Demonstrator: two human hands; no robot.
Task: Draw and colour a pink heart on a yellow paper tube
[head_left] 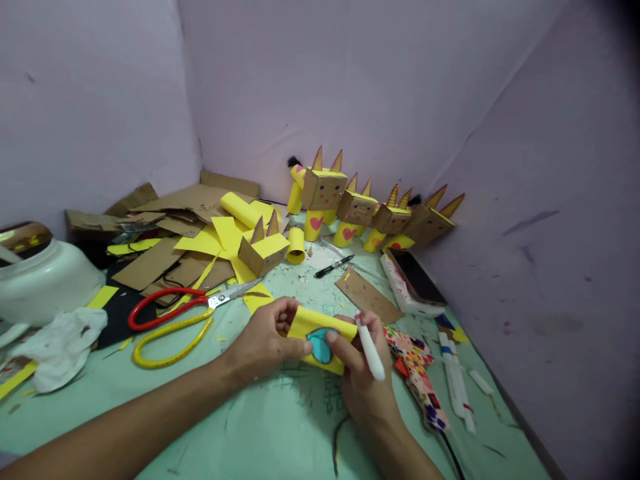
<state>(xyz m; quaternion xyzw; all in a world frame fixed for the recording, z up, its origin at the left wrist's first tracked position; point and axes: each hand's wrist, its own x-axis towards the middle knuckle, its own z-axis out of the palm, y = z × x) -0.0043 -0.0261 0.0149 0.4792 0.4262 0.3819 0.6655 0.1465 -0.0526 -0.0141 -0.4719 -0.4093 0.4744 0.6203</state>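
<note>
In front of me I hold a piece of yellow paper [323, 321] between both hands. A blue heart [323, 345] with a dark outline shows on its face. My left hand [273, 337] is closed on the paper's left edge, the thumb at the heart's side. My right hand [365, 363] pinches the right side, its thumb resting on the heart. A white marker [371, 350] also sits in my right hand, slanting down between the fingers. Past my hands stand several cardboard animal figures [325, 190] with pointed ears and yellow paper legs.
Large scissors [215, 301] with red and yellow handles lie left. Cardboard scraps [175, 200] pile up behind them. A black pen [334, 267] and a cardboard piece [367, 293] lie ahead. A patterned glue gun [417, 373] with a cord and white markers [456, 380] lie right.
</note>
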